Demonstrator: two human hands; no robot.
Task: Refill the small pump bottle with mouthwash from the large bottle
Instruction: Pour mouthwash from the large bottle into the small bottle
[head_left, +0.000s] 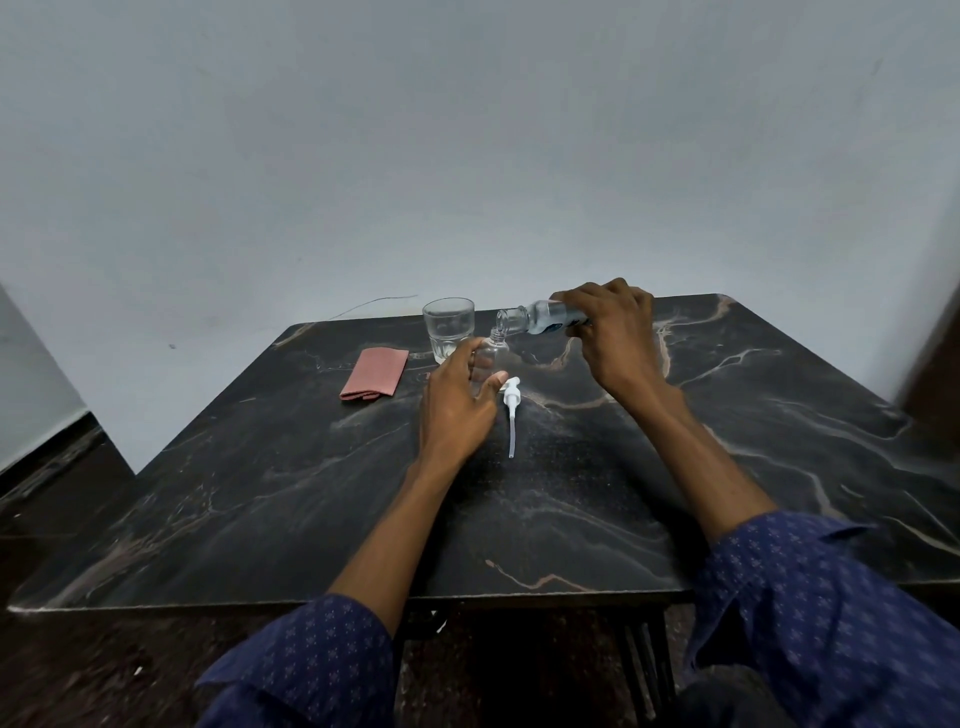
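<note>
Marble table (675, 467), tipped large bottle (545, 316)

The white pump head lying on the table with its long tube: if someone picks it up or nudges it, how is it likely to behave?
The pump head looks like thin plastic, so probably very light. Its narrow dip tube would likely flex rather than stay rigid. Lying on its side on the smooth table near the left hand, a nudge may slide or pivot it.
</note>
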